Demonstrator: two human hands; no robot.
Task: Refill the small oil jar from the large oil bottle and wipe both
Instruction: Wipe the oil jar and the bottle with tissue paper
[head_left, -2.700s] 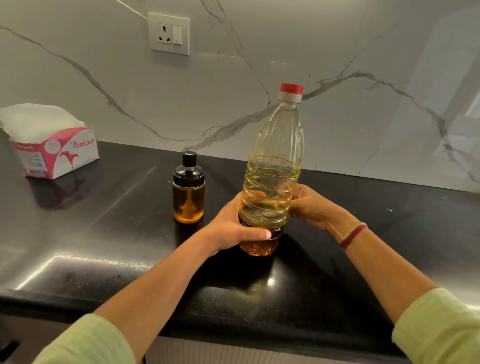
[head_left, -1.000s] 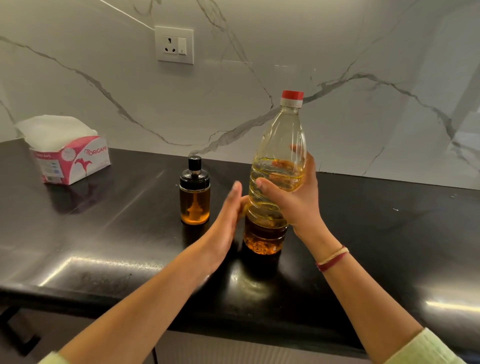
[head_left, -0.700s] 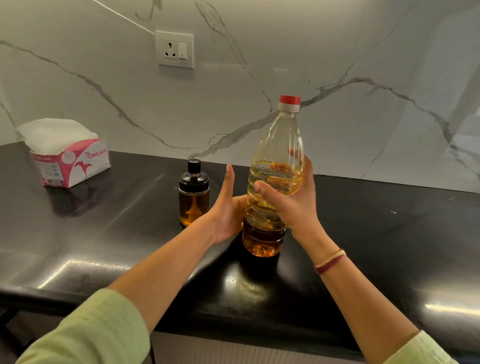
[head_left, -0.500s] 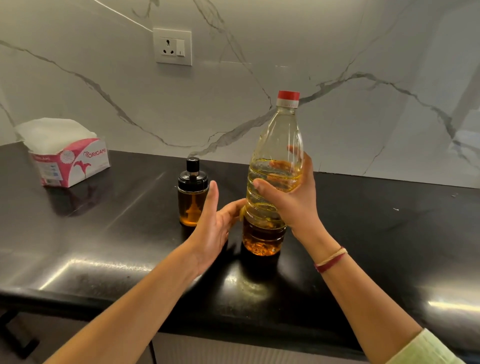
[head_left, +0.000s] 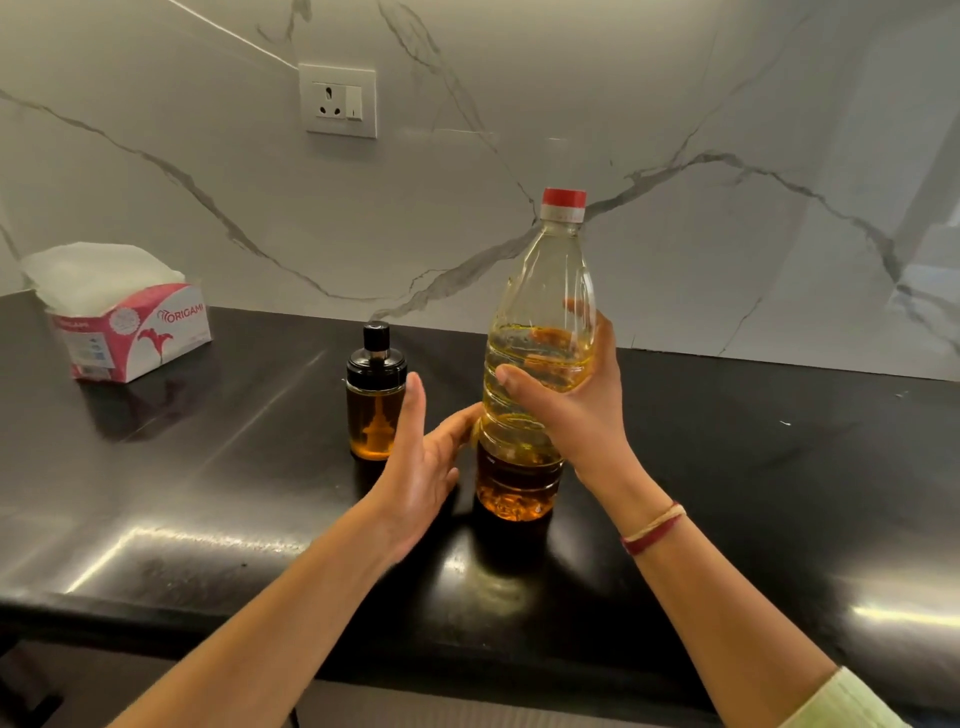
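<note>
Gripping the large oil bottle (head_left: 550, 270) at its ribbed waist, the right hand (head_left: 576, 415) holds probably heavy, slippery plastic; the left hand (head_left: 415, 467) hovers beside it, fingers straight, empty.

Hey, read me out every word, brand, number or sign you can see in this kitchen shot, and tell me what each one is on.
"ORIGAMI": red print on the white front face of the tissue box.
Side panel and round seal of the same box: print too small and blurred to read.
No text shows on the large oil bottle, the small oil jar or the wall socket.
</note>
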